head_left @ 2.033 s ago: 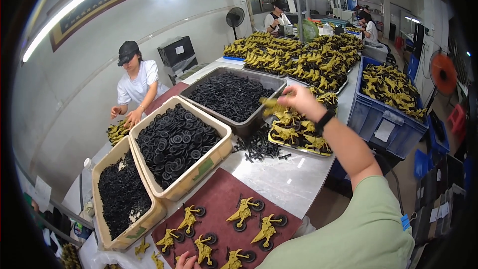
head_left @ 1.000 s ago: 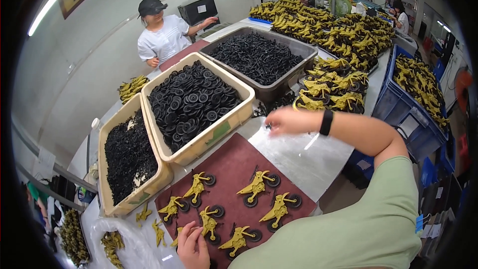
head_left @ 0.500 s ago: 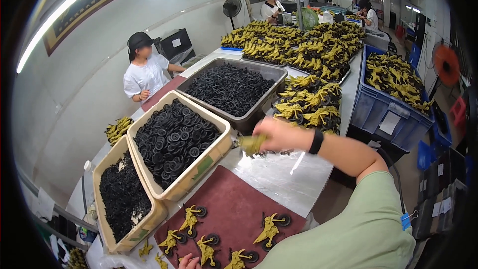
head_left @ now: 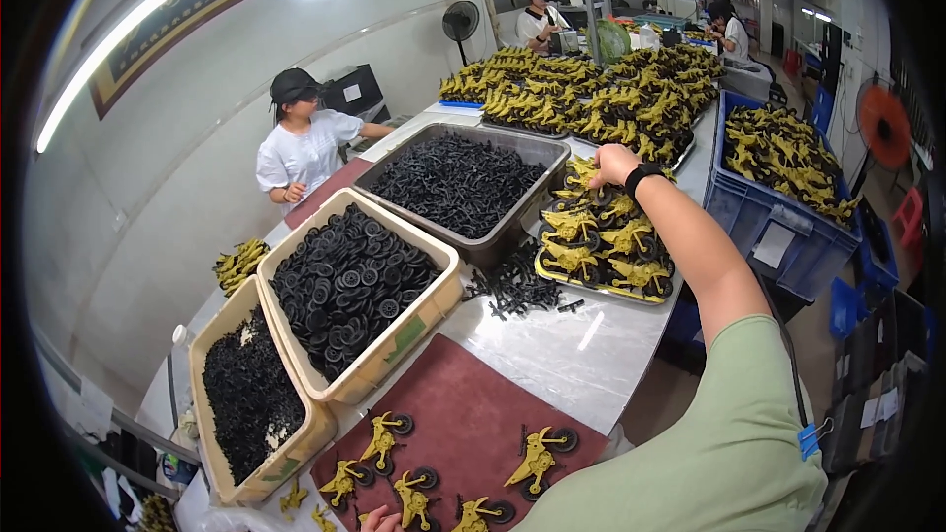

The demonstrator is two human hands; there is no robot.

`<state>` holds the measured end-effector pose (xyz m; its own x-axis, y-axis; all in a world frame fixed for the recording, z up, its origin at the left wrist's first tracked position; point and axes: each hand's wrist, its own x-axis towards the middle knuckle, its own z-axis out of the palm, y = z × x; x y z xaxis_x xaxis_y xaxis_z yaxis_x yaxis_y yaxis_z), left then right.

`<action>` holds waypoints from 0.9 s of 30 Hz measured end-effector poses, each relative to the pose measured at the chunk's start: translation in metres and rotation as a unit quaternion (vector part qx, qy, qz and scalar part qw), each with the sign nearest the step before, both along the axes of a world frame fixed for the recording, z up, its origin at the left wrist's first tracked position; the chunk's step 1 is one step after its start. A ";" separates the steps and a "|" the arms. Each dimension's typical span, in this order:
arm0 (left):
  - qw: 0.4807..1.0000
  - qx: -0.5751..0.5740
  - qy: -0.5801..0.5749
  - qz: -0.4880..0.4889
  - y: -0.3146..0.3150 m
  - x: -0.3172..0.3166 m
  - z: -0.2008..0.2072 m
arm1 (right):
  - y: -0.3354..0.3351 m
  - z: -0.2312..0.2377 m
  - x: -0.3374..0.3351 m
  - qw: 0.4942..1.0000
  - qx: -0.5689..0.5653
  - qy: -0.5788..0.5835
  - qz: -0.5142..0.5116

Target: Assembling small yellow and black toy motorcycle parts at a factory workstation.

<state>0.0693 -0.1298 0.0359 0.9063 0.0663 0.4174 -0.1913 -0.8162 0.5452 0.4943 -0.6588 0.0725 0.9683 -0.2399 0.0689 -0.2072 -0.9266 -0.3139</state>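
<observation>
My right hand (head_left: pixel 618 166) reaches far across the table, fingers closed on a yellow toy motorcycle over the back of a loaded tray (head_left: pixel 603 288). Its fingers partly hide that toy. Rows of yellow toy motorcycles with black wheels (head_left: pixel 631 236) fill the tray. At the lower edge, only the fingertips of my left hand (head_left: pixel 379 520) show, loosely apart beside a toy motorcycle (head_left: pixel 412 499). More of these toys, such as one at the right (head_left: pixel 537 458), lie on the dark red mat (head_left: pixel 443 394).
Left of the mat stand a cream bin of black wheels (head_left: pixel 345 389) and another of small black parts (head_left: pixel 313 438). Behind is a grey tub of black parts (head_left: pixel 483 244); loose black pieces (head_left: pixel 512 286) lie beside it. A blue crate (head_left: pixel 778 207) stands right. A co-worker (head_left: pixel 307 153) stands across the table.
My right hand has moved away from me and to the right, carrying a yellow toy from beside the wheel bin to the tray. The left fingertips have barely moved.
</observation>
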 end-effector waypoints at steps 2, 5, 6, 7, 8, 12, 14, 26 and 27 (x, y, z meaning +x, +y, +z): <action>1.000 -0.001 0.003 0.005 0.001 0.000 0.000 | 0.017 0.017 -0.011 0.990 -0.050 0.121 -0.042; 1.000 0.006 -0.004 0.002 0.000 0.001 0.000 | 0.025 0.017 -0.016 0.989 -0.076 0.116 -0.055; 1.000 0.002 -0.001 -0.003 0.000 0.001 -0.001 | 0.026 0.016 -0.017 0.988 -0.090 0.110 -0.056; 1.000 -0.002 0.003 -0.008 0.000 0.002 -0.001 | 0.027 0.017 -0.018 0.987 -0.105 0.103 -0.057; 1.000 -0.002 0.002 -0.009 0.000 0.002 -0.002 | 0.027 0.019 -0.018 0.988 -0.105 0.103 -0.058; 1.000 -0.006 0.013 -0.022 0.003 0.001 -0.003 | 0.037 0.029 -0.019 0.982 -0.131 0.125 -0.051; 1.000 -0.008 0.015 -0.024 0.005 0.000 -0.003 | 0.042 0.032 -0.019 0.981 -0.143 0.120 -0.049; 0.999 0.009 0.008 -0.042 0.010 0.001 -0.010 | 0.028 0.025 0.007 0.972 -0.196 0.126 -0.002; 0.999 0.012 0.005 -0.044 0.010 0.001 -0.011 | 0.030 0.027 0.005 0.966 -0.214 0.145 0.008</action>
